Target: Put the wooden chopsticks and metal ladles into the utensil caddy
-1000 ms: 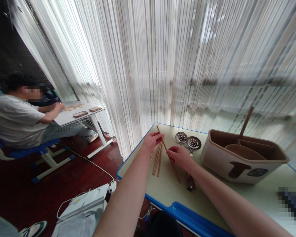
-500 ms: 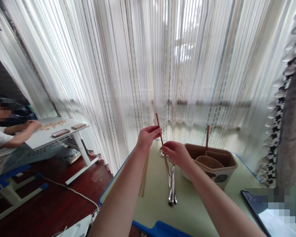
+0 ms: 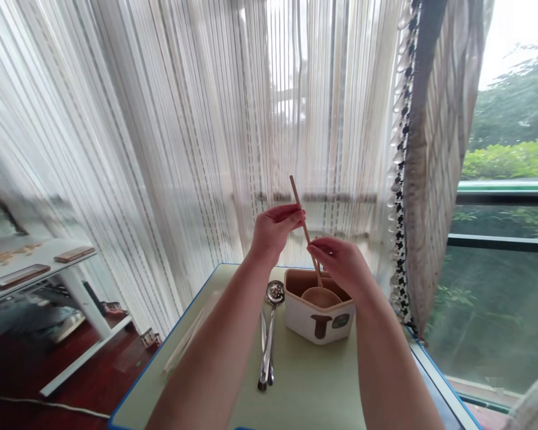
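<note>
Both my hands hold one wooden chopstick (image 3: 297, 203) tilted above a brown and white utensil holder (image 3: 319, 321). My left hand (image 3: 273, 230) pinches its upper part, and my right hand (image 3: 341, 263) grips it lower down. The chopstick's lower tip reaches into the holder's opening. Two metal slotted spoons (image 3: 269, 334) lie on the pale green table (image 3: 305, 388) just left of the holder. More chopsticks (image 3: 190, 337) lie blurred near the table's left edge.
White string curtains (image 3: 183, 131) hang right behind the table, with a patterned drape (image 3: 434, 149) and a window to the right. A white side table (image 3: 31, 269) with small flat objects stands at the far left over a dark red floor.
My hands lifted the chopstick off the table and carried it right, over the holder. My view swung right, so the seated person at the left dropped out of sight.
</note>
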Demonstrator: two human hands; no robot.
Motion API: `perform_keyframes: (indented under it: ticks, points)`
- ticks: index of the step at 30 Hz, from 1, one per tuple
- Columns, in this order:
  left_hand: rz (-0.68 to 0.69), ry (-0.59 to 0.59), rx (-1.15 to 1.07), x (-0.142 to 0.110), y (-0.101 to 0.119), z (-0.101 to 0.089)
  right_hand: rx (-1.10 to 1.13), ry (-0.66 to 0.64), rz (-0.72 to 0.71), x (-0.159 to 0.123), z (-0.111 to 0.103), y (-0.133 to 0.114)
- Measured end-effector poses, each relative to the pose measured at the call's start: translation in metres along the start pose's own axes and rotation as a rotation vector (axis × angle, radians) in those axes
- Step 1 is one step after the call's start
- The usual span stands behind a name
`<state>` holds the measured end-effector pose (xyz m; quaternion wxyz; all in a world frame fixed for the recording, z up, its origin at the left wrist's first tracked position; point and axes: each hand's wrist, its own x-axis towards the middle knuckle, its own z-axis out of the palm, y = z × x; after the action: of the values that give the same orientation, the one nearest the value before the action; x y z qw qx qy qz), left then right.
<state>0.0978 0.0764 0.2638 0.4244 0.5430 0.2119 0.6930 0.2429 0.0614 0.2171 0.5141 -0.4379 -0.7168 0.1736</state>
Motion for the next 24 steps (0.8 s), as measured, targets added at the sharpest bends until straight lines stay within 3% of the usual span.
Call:
perform_keyframes:
  ticks: [7,19,24]
  points:
    - [0.03,-0.057,0.017,0.015,-0.022,0.019,-0.028,0.054,0.012,0.01,-0.011,0.021]
    - [0.023,-0.059,0.146,0.022,-0.056,0.012,-0.112,0.0,0.044,0.024,-0.001,0.043]
    - [-0.001,-0.052,0.183,0.021,-0.061,0.007,-0.042,-0.012,0.062,0.024,0.001,0.048]
